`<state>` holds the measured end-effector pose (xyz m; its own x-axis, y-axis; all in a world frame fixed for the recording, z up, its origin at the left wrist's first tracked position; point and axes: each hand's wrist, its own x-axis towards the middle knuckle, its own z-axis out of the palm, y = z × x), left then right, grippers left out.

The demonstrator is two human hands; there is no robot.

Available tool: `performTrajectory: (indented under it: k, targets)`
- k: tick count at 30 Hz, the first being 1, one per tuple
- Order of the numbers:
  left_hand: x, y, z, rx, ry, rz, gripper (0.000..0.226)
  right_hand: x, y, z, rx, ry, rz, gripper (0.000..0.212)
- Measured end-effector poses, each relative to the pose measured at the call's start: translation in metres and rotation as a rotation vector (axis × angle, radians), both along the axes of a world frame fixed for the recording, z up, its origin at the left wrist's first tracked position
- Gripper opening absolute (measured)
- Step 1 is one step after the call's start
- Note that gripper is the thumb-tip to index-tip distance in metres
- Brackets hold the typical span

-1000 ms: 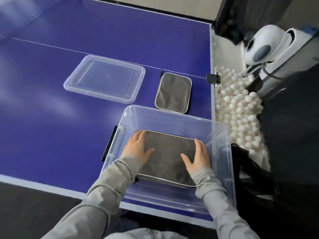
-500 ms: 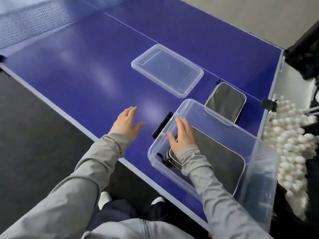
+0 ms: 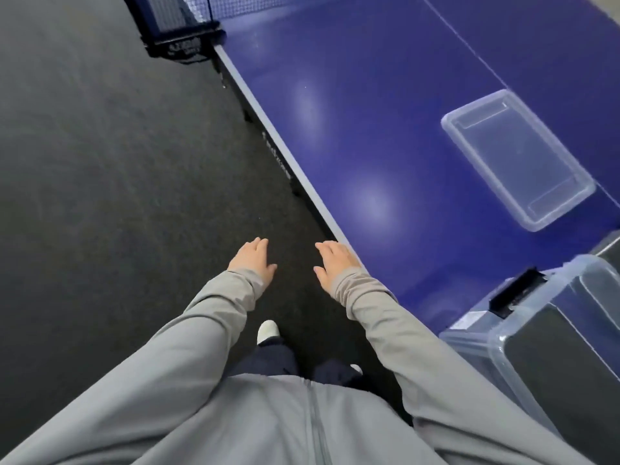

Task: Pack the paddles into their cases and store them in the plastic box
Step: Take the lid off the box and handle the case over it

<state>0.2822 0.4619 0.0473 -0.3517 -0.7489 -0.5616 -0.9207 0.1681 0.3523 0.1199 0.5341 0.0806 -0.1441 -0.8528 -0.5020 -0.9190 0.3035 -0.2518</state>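
The clear plastic box (image 3: 496, 344) stands at the near corner of the blue table, at the frame's lower right, with a dark grey paddle case (image 3: 567, 370) lying flat inside it. A sliver of a second grey case (image 3: 609, 253) shows at the right edge beyond the box. My left hand (image 3: 252, 261) and my right hand (image 3: 335, 261) hover palm-down with fingers spread over the dark floor, left of the table's edge. Both hold nothing and are well clear of the box.
The box's clear lid (image 3: 516, 159) lies on the blue table tennis table (image 3: 369, 129) further back. The net and its black post (image 3: 181, 31) are at the top. Dark carpet (image 3: 100, 196) fills the left side. My shoes show below my arms.
Both hands have come out of the box, leaving the case inside, and moved left off the table. My view has swung left toward the floor and net.
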Motion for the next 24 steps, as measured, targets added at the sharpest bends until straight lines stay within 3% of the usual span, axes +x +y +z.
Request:
performTrajectory:
  k: [8, 19, 24]
  targets:
    - [0.090, -0.025, -0.030, 0.125, -0.123, 0.197, 0.061, 0.059, -0.056, -0.028, 0.210, -0.014, 0.179, 0.052]
    - [0.123, -0.115, -0.048, 0.262, -0.272, 0.296, 0.052, 0.074, -0.193, -0.067, 0.429, -0.019, 0.280, 0.049]
    - [0.135, -0.186, -0.043, 0.325, -0.248, 0.393, 0.052, 0.063, -0.268, -0.070, 0.505, -0.015, 0.248, 0.053]
